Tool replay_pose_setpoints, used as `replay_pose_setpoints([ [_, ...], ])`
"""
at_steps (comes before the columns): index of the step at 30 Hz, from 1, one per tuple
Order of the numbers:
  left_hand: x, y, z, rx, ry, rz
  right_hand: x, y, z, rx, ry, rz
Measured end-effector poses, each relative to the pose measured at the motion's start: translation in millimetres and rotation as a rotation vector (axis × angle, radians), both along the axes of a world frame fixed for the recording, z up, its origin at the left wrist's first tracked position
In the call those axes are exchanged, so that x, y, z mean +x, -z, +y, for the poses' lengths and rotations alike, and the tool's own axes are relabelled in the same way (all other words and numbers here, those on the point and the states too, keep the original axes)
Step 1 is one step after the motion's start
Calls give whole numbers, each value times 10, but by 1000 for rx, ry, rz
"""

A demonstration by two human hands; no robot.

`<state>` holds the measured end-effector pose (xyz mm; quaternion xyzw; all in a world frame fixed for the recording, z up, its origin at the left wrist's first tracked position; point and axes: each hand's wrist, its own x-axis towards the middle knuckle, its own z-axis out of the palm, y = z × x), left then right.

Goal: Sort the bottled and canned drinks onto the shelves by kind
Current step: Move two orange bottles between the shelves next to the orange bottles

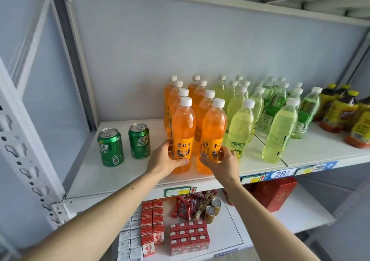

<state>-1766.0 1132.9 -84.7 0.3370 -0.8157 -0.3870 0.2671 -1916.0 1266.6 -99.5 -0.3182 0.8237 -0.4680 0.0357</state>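
Note:
Two rows of orange soda bottles stand on the white shelf (124,180). My left hand (166,158) grips the front left orange bottle (183,132) near its base. My right hand (224,162) wraps around the base of the front right orange bottle (213,132). Both bottles stand upright on the shelf. To the left, two green cans (110,147) (139,140) stand side by side. Right of the orange rows stand pale yellow-green lemon bottles (240,128), then lighter green bottles (279,132).
Dark bottles with yellow labels (340,112) fill the shelf's far right. The lower shelf holds red cartons (190,236), red snack packets (186,204), two gold cans (212,210) and a red box (274,192). A perforated upright post (20,140) stands at left.

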Motion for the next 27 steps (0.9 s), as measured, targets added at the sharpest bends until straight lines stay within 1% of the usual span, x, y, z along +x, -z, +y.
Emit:
replay_pose_setpoints([
  [4, 5, 21, -36, 16, 28, -3, -18, 86, 33, 11, -67, -58],
  [6, 6, 21, -60, 16, 48, -7, -28, 100, 29, 7, -55, -80],
  [13, 5, 29, -60, 14, 70, -5, -3, 140, -68, 32, -1, -25],
  [18, 15, 39, -25, 12, 54, -5, -20, 145, -49, 49, -26, -3],
  [22, 1, 68, 37, -19, 21, -22, -30, 72, 44, 50, -70, -37],
  [24, -14, 66, 103, -40, -34, 11, -43, 43, 138, 42, -90, -56],
  [25, -17, 60, 158, -71, -99, 36, -60, 35, 199, 33, -94, -66],
  [27, -27, 64, 302, -170, -293, 104, -124, 30, 332, -4, -85, -68],
])
